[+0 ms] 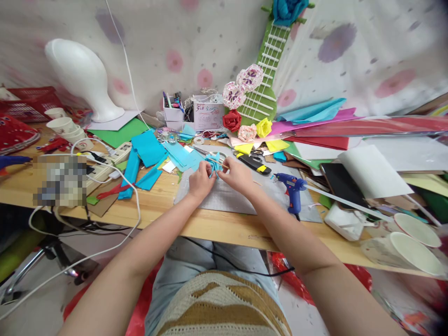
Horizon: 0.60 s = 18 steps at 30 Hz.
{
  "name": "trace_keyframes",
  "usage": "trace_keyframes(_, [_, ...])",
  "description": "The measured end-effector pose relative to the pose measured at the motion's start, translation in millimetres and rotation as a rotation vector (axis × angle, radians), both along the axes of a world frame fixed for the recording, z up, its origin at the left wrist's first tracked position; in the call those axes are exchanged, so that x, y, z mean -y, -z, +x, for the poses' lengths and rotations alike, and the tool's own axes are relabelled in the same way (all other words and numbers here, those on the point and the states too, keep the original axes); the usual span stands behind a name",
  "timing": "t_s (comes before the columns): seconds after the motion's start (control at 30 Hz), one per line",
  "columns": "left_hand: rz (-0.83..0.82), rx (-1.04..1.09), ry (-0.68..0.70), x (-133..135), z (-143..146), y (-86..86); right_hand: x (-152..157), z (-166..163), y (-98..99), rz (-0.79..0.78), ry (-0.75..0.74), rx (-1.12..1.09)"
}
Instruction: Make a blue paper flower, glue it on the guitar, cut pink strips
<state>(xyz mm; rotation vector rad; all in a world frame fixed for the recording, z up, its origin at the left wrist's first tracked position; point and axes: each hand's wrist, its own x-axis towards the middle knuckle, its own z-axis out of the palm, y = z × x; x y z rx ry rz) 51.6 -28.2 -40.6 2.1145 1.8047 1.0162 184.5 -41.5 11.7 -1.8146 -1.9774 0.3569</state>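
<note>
Both hands pinched one small blue paper piece [213, 171] at the middle of the frame: the left hand [200, 181] had its fingers closed on the left side of it, the right hand [237, 176] closed on the right side, forearms reaching up from the lower edge. It seemed folded around a thin wooden stick [220, 163], just above a grey mat [224, 198]. On the white box [208, 115] behind was red handwriting, too small to read. Right of the hands lay a blue glue gun [293, 189].

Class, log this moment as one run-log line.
left hand: pinching blue paper piece | right hand: holding same piece with thin stick | under: grey mat | nearby: blue glue gun
</note>
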Motion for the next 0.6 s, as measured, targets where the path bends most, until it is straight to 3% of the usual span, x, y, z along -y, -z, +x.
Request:
trace_keyframes(0.23, [-0.026,0.013,0.002,-1,-4,1.5,-6,-17,17.0,-0.074,0.139,-0.048])
trace_keyframes(0.6, [-0.066,0.062,0.013,-1,-12,1.5,-12,0,22.6,0.026,0.112,0.155])
